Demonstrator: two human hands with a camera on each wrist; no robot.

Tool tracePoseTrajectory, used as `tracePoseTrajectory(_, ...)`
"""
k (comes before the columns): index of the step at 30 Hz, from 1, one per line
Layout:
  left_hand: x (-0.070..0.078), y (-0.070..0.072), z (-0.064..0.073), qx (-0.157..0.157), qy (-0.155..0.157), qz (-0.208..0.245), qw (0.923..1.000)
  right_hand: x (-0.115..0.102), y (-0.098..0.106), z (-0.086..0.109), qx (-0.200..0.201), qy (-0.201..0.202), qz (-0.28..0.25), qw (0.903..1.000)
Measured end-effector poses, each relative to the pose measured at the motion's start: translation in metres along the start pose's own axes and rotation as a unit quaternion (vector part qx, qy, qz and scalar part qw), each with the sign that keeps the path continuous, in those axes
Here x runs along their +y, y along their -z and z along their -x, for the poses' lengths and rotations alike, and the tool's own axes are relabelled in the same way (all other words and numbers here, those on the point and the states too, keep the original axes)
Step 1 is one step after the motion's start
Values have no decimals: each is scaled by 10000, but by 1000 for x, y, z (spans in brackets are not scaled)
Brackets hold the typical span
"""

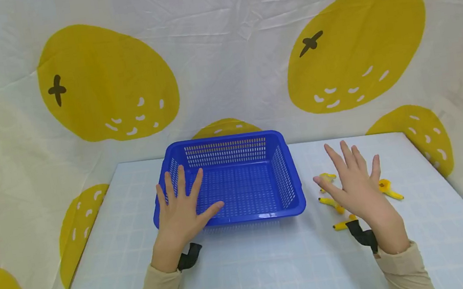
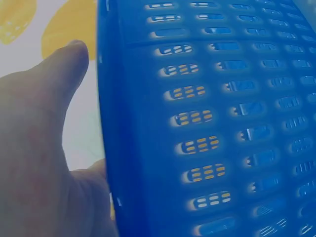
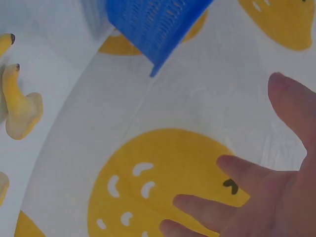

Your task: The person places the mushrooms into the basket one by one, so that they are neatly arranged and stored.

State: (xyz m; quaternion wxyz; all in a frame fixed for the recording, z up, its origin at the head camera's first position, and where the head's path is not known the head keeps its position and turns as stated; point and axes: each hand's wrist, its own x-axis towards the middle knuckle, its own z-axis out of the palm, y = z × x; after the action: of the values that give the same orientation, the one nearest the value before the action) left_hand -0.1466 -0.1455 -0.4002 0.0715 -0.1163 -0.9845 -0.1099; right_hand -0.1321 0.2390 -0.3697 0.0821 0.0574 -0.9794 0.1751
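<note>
My left hand (image 1: 181,215) is spread, fingers straight, over the left front part of a blue plastic basket (image 1: 246,219). In the left wrist view the slotted basket wall (image 2: 143,128) fills most of the picture beside the hand; whether they touch, I cannot tell. The right hand (image 1: 360,190), also spread and holding nothing, hovers right of the basket. Around and below it lie several small yellow banana-shaped pieces, including one with a flared end (image 1: 391,189) and one near the wrist (image 1: 341,226). The right wrist view shows a curved yellow piece (image 3: 19,103) with a dark tip and a pale, wide end.
A pale blue checked cloth (image 1: 268,277) covers the table. Behind and at the sides hangs a white sheet (image 1: 229,66) printed with large yellow fruit shapes. Each wrist carries a black strap (image 1: 190,256).
</note>
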Motion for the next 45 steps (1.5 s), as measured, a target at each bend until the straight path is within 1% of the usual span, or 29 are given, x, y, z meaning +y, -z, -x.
tracePoseTrajectory(3,-2,1,-1,101,-52,64,9999,0,1,-2,259,-4,-140,9996)
tracePoseTrajectory(5,-3,2,-1,114,-68,147,9998,1,1,-3,438,-17,-245,9987)
tracePoseTrajectory(10,-6,7,-1,-8,-200,569,9982,4,3,-8,940,-135,-677,9932)
tracePoseTrajectory(13,-10,11,1,-44,-399,677,9969,8,4,-9,1119,-341,-1070,9874)
tracePoseTrajectory(16,-17,15,4,-48,-531,718,9960,14,3,-9,1136,-512,-1393,9824)
tracePoseTrajectory(20,-27,20,9,-49,-516,748,9959,25,-2,-5,954,-687,-1620,9798)
tracePoseTrajectory(24,-38,20,14,-78,-445,730,9963,36,-7,0,632,-962,-1737,9780)
tracePoseTrajectory(27,-46,16,19,-56,-410,719,9966,45,-12,3,467,-1019,-1746,9782)
tracePoseTrajectory(31,-56,9,23,22,-427,711,9966,55,-20,9,363,-922,-1629,9817)
tracePoseTrajectory(34,-62,4,25,58,-436,670,9968,61,-27,13,142,-927,-1553,9834)
tracePoseTrajectory(37,-66,-2,27,62,-445,604,9972,64,-32,16,-224,-1079,-1481,9828)
tracePoseTrajectory(41,-71,-7,27,45,-445,611,9971,68,-38,16,-657,-1298,-1389,9796)
tracePoseTrajectory(45,-73,-10,25,4,-416,594,9974,71,-42,15,-920,-1440,-1277,9770)
